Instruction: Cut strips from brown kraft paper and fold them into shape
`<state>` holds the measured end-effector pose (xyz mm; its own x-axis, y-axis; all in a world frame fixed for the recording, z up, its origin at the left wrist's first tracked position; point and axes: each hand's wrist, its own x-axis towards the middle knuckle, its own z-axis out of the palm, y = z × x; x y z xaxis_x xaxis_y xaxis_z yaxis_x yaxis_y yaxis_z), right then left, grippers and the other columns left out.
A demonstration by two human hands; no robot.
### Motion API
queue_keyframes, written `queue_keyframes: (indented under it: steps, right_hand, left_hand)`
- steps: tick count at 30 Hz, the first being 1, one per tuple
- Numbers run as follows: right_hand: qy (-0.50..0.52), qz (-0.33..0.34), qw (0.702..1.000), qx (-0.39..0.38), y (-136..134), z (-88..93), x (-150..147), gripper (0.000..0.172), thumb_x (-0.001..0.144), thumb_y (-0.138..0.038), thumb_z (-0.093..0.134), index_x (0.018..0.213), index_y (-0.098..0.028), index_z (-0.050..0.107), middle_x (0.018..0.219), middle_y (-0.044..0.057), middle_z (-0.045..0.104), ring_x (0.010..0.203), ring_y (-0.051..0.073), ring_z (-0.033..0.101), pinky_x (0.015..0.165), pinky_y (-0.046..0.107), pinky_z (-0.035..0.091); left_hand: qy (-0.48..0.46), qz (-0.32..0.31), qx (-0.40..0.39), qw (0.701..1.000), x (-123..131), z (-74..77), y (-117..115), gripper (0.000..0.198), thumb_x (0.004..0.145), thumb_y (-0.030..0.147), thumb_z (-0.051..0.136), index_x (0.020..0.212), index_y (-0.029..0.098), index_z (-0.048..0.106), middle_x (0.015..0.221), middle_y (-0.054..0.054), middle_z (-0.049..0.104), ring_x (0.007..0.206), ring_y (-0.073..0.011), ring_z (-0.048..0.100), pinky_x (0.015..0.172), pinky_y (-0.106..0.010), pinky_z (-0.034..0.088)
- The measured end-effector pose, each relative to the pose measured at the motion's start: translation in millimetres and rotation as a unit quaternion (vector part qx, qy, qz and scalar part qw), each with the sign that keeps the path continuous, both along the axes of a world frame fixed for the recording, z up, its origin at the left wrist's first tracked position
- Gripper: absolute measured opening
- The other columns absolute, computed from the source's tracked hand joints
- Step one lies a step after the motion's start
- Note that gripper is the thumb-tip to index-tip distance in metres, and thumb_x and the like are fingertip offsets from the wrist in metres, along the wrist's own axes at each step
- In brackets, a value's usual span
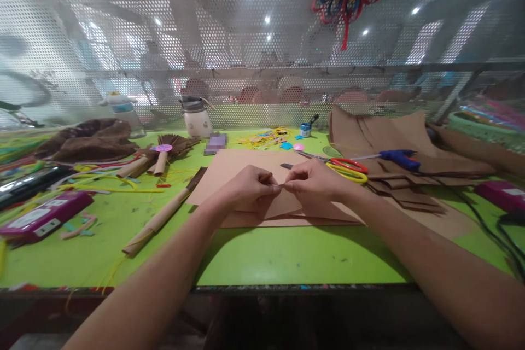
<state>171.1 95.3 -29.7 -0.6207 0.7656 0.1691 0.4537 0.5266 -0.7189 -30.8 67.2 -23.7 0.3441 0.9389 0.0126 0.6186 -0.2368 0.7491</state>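
Observation:
Over a stack of brown paper sheets (221,175), my left hand (256,186) and my right hand (309,179) meet with fingertips almost touching. Both are closed in a pinch on a small strip of brown paper (281,186), mostly hidden by the fingers. Just beyond my right hand lie scissors with red handles (348,165) and another pair with yellow handles (348,174). A rolled brown paper stick (158,224) with a fringed end lies left of the sheets, apart from my left arm.
A blue glue gun (400,158) and folded brown paper (381,131) are on the right. At left are a purple power strip (45,216) and a brown cloth (90,139). A white jug (197,117) stands before the perforated metal screen (246,49). Yellow scraps (262,139) lie near a small blue jar (305,129).

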Motion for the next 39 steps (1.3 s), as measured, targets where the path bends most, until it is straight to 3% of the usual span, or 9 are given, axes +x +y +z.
queue_keyframes:
  steps: [6, 11, 16, 23, 32, 39]
  right_hand:
    - [0.018, 0.02, 0.999, -0.035, 9, 1.1, 10, 0.014, 0.071, -0.026, 0.061, 0.07, -0.014, 0.068, 0.06, -0.001, 0.059, 0.059, 0.012, 0.05, 0.056, 0.024, 0.038]
    - [-0.001, 0.043, 0.999, -0.021, 9, -2.2, 9, 0.019, 0.075, -0.03, 0.058, 0.074, -0.014, 0.069, 0.067, 0.002, 0.065, 0.064, 0.013, 0.055, 0.06, 0.025, 0.041]
    - [0.005, 0.026, 0.999, 0.022, 4, -5.9, 1, 0.018, 0.074, -0.029, 0.06, 0.075, -0.014, 0.071, 0.071, 0.003, 0.067, 0.069, 0.015, 0.058, 0.062, 0.024, 0.043]
    - [0.0, 0.05, 0.998, 0.032, 6, -5.4, 2, 0.015, 0.073, -0.022, 0.058, 0.073, -0.013, 0.07, 0.068, 0.002, 0.065, 0.067, 0.014, 0.055, 0.062, 0.024, 0.042]
    - [-0.015, 0.056, 0.997, 0.049, 6, -0.3, 6, 0.015, 0.073, -0.021, 0.058, 0.076, -0.013, 0.07, 0.07, 0.002, 0.065, 0.067, 0.014, 0.055, 0.062, 0.025, 0.042]
    - [-0.002, 0.058, 0.997, 0.043, 1, -0.7, 1, 0.014, 0.074, -0.023, 0.058, 0.074, -0.014, 0.069, 0.07, 0.002, 0.065, 0.068, 0.014, 0.055, 0.063, 0.024, 0.042]
  left_hand:
    - [-0.021, 0.008, -0.031, 0.999, -9, 0.8, 2, 0.019, 0.069, 0.033, 0.064, 0.07, 0.014, 0.067, 0.061, -0.001, 0.064, 0.059, -0.0137, 0.054, 0.059, -0.026, 0.041]
    - [0.022, 0.006, 0.016, 1.0, -7, 1.0, 2, 0.01, 0.067, 0.022, 0.061, 0.066, 0.014, 0.067, 0.062, -0.001, 0.066, 0.06, -0.0126, 0.053, 0.058, -0.025, 0.038]
    - [0.052, 0.01, 0.042, 0.998, 1, 1.8, -1, 0.013, 0.067, 0.023, 0.059, 0.066, 0.013, 0.068, 0.063, -0.001, 0.066, 0.06, -0.0128, 0.053, 0.057, -0.025, 0.037]
    - [0.061, 0.061, -0.005, 0.996, 2, -0.5, -2, 0.021, 0.063, 0.032, 0.063, 0.071, 0.014, 0.07, 0.057, 0.0, 0.062, 0.052, -0.0118, 0.048, 0.049, -0.024, 0.033]
    - [0.115, -0.005, 0.043, 0.992, -8, 14.1, -4, 0.018, 0.06, 0.017, 0.051, 0.068, 0.015, 0.067, 0.063, 0.001, 0.064, 0.064, -0.0149, 0.055, 0.057, -0.024, 0.037]
    - [0.064, -0.006, 0.043, 0.997, -1, 7.0, -5, 0.026, 0.069, 0.036, 0.06, 0.079, 0.014, 0.069, 0.069, -0.003, 0.067, 0.067, -0.016, 0.056, 0.06, -0.025, 0.04]
